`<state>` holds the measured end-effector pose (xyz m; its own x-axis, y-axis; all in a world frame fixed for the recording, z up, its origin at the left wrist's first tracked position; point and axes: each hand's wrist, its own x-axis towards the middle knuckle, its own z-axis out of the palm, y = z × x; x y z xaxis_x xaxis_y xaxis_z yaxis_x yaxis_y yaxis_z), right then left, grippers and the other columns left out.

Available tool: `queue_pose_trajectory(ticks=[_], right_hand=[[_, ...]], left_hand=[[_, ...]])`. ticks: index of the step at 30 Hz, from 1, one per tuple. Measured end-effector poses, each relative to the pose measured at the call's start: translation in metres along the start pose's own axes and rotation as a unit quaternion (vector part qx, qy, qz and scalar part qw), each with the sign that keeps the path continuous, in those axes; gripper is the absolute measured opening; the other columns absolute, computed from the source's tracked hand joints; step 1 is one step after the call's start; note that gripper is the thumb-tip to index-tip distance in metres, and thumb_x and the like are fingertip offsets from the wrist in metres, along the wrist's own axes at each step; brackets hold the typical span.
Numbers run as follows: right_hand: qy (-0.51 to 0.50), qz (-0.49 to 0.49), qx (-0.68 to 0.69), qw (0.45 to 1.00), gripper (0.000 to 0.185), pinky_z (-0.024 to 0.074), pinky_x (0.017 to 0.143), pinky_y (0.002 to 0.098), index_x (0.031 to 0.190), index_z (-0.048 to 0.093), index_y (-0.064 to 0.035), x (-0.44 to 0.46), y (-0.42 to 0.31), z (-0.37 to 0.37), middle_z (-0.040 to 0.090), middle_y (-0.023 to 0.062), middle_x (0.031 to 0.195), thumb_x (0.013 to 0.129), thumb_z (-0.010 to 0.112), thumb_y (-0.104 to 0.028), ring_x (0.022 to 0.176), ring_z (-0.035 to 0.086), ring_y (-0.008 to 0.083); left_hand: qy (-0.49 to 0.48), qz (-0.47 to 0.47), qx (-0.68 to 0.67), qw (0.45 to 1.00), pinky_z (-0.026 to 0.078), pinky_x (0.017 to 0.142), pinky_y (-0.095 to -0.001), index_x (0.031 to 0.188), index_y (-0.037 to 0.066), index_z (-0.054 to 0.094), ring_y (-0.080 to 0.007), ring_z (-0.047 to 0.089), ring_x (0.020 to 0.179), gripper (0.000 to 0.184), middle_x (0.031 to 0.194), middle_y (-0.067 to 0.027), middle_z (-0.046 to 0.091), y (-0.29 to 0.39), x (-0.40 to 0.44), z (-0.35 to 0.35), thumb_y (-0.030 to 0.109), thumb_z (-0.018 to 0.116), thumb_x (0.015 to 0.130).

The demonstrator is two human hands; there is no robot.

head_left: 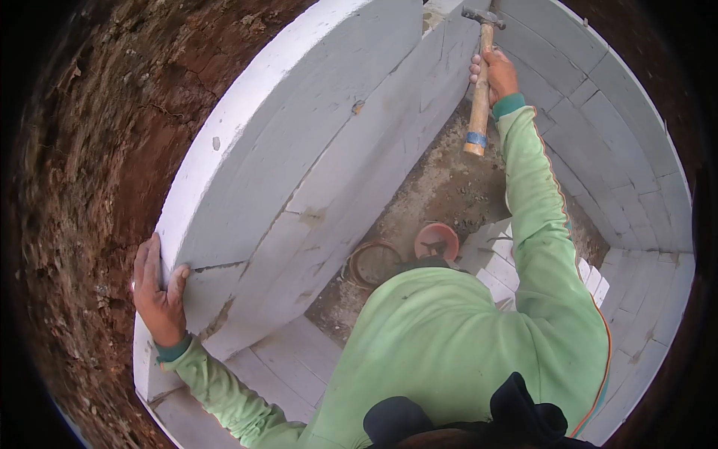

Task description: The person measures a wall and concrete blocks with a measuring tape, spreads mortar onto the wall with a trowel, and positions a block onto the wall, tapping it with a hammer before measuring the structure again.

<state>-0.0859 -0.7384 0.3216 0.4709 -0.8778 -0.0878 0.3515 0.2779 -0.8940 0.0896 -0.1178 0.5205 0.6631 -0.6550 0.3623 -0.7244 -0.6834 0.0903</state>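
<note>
My right hand (pixel 499 77) is closed round the wooden handle of a hammer (pixel 479 93). Its metal head points to the far end, and blue tape wraps the handle near the butt. The hammer is held above the floor, close to the far corner of the block walls. On the left, my left hand (pixel 163 299) straddles the top edge of a pale wall block (pixel 224 142), fingers along the outer side and thumb at the inner edge. Below that block run more courses, with thin joints and some chipped spots.
Brown earth (pixel 112 142) rises just outside the left wall. Another block wall (pixel 591 97) stands on the right. On the dirt floor (pixel 441 176) are a reddish bucket (pixel 437 238) and a round brownish container (pixel 374 263). White blocks (pixel 497 273) are stacked beside my body.
</note>
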Motion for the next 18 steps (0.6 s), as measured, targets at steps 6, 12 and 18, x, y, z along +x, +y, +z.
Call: queue_pose_trajectory(ticks=[6, 12, 18], right_hand=[[-0.141, 0.075, -0.12, 0.98, 0.01, 0.0493, 0.048, 0.0267, 0.11, 0.048, -0.0085, 0.029, -0.027, 0.019, 0.057, 0.0031, 0.082, 0.104, 0.051, -0.016, 0.062, 0.055, 0.0105], [-0.183, 0.098, -0.15, 0.967, 0.012, 0.0471, 0.048, 0.0249, 0.11, 0.05, -0.0112, 0.01, -0.013, 0.029, 0.057, 0.0003, 0.078, 0.104, 0.054, -0.021, 0.059, 0.053, 0.0086], [-0.115, 0.058, -0.089, 0.988, 0.012, 0.0514, 0.05, 0.0269, 0.111, 0.049, -0.0088, 0.006, -0.008, 0.023, 0.057, 0.0028, 0.083, 0.103, 0.053, -0.018, 0.062, 0.056, 0.0105]], left_hand=[[-0.002, -0.01, -0.005, 1.0, 0.045, 0.106, -0.0406, 0.141, 0.004, 0.059, -0.0352, 0.06, 0.121, 0.06, 0.133, -0.0201, 0.063, 0.0, -0.002, 0.001, 0.024, 0.077, 0.087], [-0.019, -0.002, -0.001, 1.0, 0.043, 0.108, -0.0406, 0.142, 0.004, 0.058, -0.0349, 0.058, 0.124, 0.06, 0.138, -0.0187, 0.06, 0.0, -0.001, 0.0, 0.021, 0.076, 0.087], [0.036, 0.037, 0.089, 0.995, 0.043, 0.113, -0.044, 0.151, 0.011, 0.049, -0.0358, 0.052, 0.136, 0.076, 0.152, -0.0167, 0.049, 0.05, 0.0, 0.005, 0.021, 0.081, 0.083]])
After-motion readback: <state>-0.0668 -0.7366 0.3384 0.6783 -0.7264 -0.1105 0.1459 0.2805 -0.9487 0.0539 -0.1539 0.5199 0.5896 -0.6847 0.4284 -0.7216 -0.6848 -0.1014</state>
